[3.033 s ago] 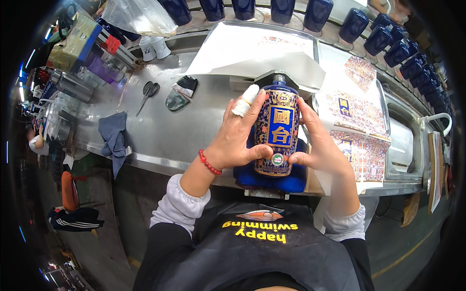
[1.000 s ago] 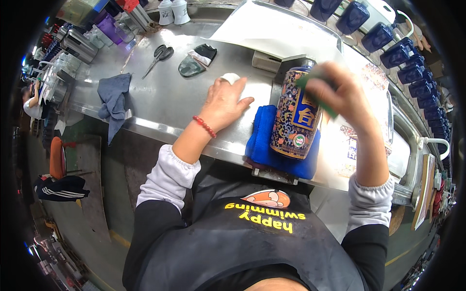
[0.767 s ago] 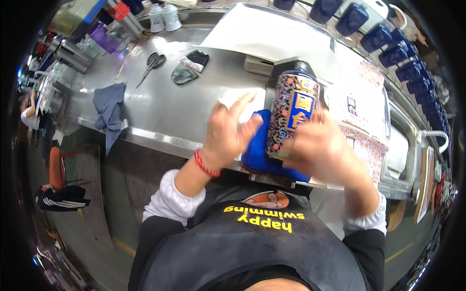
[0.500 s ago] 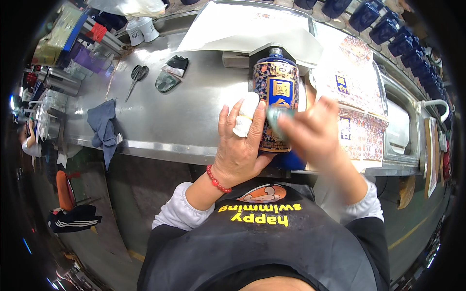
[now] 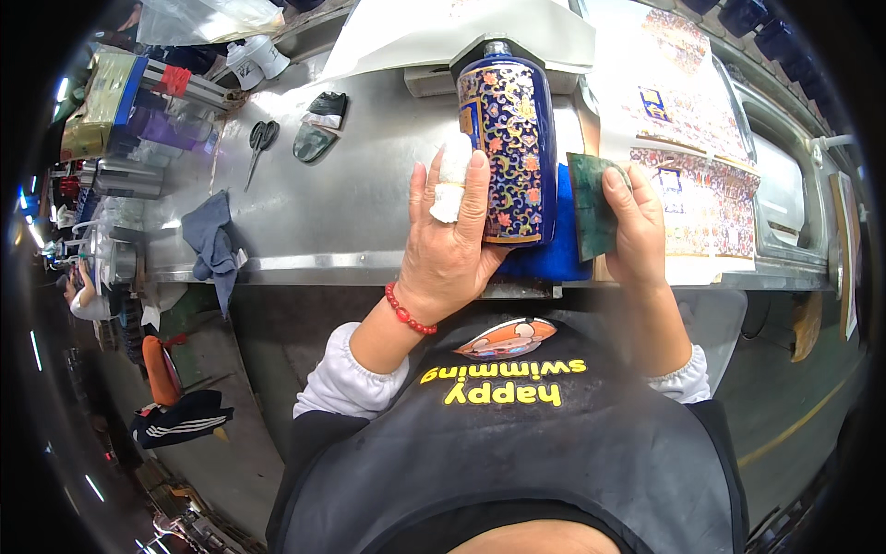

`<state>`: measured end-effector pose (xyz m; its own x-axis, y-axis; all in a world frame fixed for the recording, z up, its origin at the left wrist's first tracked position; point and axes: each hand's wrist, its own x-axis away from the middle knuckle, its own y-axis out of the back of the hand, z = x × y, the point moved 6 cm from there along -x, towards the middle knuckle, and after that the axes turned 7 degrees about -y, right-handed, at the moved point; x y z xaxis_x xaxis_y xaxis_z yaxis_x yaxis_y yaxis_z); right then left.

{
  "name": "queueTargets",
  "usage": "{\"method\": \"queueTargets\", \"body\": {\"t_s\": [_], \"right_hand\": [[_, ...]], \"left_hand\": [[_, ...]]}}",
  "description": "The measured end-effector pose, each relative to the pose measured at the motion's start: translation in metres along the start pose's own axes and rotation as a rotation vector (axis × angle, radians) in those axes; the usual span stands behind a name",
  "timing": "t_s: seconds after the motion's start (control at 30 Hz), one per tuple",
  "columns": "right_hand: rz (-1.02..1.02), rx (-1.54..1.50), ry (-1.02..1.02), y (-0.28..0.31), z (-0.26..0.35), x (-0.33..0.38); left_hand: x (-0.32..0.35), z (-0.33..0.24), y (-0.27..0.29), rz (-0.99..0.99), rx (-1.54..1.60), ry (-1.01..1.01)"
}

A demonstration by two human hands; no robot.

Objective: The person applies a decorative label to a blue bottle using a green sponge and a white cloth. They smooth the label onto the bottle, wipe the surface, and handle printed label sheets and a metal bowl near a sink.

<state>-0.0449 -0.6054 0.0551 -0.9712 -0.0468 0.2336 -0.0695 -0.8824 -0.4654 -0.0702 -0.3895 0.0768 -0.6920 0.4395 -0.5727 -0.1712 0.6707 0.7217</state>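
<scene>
A dark blue bottle [image 5: 506, 152] with a gold, pink and white floral pattern lies with its neck pointing away from me. My left hand [image 5: 449, 217] grips it along the left side near the base, the thumb partly hidden. One finger of that hand is wrapped in white material. Just right of the bottle, my right hand [image 5: 639, 222] pinches a thin, dark green flat scraper-like piece [image 5: 591, 205] between thumb and fingers, held apart from the bottle. Blue cloth [image 5: 554, 242] shows under the bottle's right side.
Patterned decal sheets [image 5: 692, 138] lie at the right, beside a metal basin [image 5: 780, 198]. Black scissors [image 5: 263, 138], two dark green and black pieces [image 5: 318, 138] and a grey-blue cloth [image 5: 212, 240] lie on the metal table [image 5: 360, 212]. White paper [image 5: 388, 37] covers the far side.
The bottle has turned so its lettered panel faces left and the floral side shows. My right hand has moved off the bottle to the right, still holding the green piece.
</scene>
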Motion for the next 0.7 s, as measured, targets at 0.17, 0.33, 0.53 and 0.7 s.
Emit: {"method": "queueTargets", "body": {"t_s": [0.17,0.33,0.53,0.7], "right_hand": [[0.03,0.066,0.019,-0.006,-0.004,-0.001],[0.022,0.135,0.046,-0.01,-0.006,-0.003],[0.009,0.147,0.075,-0.013,-0.004,-0.002],[0.004,0.123,0.049,-0.013,-0.006,-0.003]], "left_hand": [[-0.008,-0.013,0.003,0.02,-0.109,-0.07],[-0.014,-0.03,0.004,0.106,-0.274,-0.126],[-0.024,-0.05,0.0,0.235,-0.318,-0.243],[-0.025,-0.028,0.018,0.072,0.027,-0.06]]}}
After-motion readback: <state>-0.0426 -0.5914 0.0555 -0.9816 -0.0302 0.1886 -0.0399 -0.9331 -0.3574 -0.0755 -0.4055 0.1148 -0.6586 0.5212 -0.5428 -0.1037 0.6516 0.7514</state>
